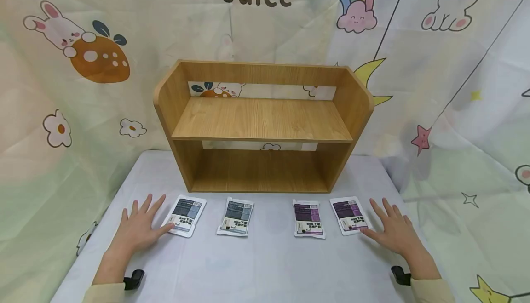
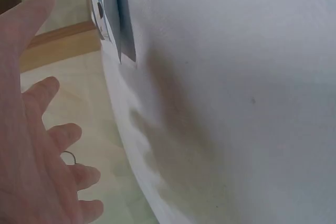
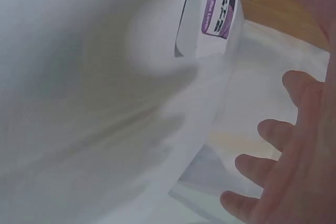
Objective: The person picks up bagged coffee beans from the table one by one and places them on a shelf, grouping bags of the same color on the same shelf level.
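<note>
In the head view my left hand (image 1: 138, 227) is spread beside the outer left coffee sachet (image 1: 188, 215), a white flat packet with a dark blue label. Its thumb overlaps that sachet's edge; the left wrist view shows the hand raised above the cloth. A second blue-labelled sachet (image 1: 236, 217) lies to its right. On the other side, my right hand (image 1: 393, 229) has its fingers spread, thumb near the lower corner of the outer purple-labelled sachet (image 1: 349, 215). Another purple-labelled sachet (image 1: 308, 219) lies further in. Both hands hold nothing.
Behind the sachets stands a two-tier wooden shelf (image 1: 265, 119) with side walls. A white cloth covers the table (image 1: 265, 266). A patterned curtain (image 1: 165, 27) hangs behind and at both sides. Black wrist cameras sit on the left wrist (image 1: 134, 279) and the right wrist (image 1: 400, 275).
</note>
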The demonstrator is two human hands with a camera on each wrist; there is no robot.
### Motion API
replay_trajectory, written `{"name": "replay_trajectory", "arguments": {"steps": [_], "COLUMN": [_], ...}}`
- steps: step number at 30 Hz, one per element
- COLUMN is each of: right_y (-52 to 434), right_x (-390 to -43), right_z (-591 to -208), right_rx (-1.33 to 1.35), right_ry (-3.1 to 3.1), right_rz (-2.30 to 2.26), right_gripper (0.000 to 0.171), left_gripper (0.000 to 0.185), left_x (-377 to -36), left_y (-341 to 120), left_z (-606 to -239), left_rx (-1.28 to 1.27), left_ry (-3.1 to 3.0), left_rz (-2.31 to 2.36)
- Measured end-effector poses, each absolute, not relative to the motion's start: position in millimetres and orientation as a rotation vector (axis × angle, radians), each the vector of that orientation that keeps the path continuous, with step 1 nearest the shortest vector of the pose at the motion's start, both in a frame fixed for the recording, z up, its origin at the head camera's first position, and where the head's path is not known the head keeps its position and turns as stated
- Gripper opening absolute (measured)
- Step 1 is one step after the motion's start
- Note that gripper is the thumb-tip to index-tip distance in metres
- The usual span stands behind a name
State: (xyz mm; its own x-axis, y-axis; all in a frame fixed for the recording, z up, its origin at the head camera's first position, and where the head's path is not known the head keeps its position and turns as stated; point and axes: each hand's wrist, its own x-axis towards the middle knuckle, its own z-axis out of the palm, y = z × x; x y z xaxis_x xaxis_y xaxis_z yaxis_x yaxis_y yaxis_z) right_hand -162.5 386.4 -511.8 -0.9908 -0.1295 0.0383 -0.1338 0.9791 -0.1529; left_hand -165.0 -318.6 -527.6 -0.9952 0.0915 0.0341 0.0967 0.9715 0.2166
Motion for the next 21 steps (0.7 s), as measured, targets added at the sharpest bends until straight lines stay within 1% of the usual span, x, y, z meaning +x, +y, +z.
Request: {"name": "replay_trajectory", "arguments": {"steps": [7,12,21], "right_y": [382,378,362], "right_x": [-166,-169,-173], "right_z": [-508,-509,-507], "right_rx": [0.288,0.294,0.271], "right_ry": [-3.041,-3.033,-3.071], "right_rz": [0.314,0.371,0.464], "right_gripper": [0.098,0.095,0.091], "left_gripper": [0.094,0.094,0.091], "left_x": [-169,-173,-184], "left_y": [-321,-322,-325], "left_z": [-518,-507,-474], "left_rx": [-0.176,-0.194,-0.214], "left_ry": [-3.077,-3.050,-2.958], "left_rz": [-0.412,-0.451,-0.609]}}
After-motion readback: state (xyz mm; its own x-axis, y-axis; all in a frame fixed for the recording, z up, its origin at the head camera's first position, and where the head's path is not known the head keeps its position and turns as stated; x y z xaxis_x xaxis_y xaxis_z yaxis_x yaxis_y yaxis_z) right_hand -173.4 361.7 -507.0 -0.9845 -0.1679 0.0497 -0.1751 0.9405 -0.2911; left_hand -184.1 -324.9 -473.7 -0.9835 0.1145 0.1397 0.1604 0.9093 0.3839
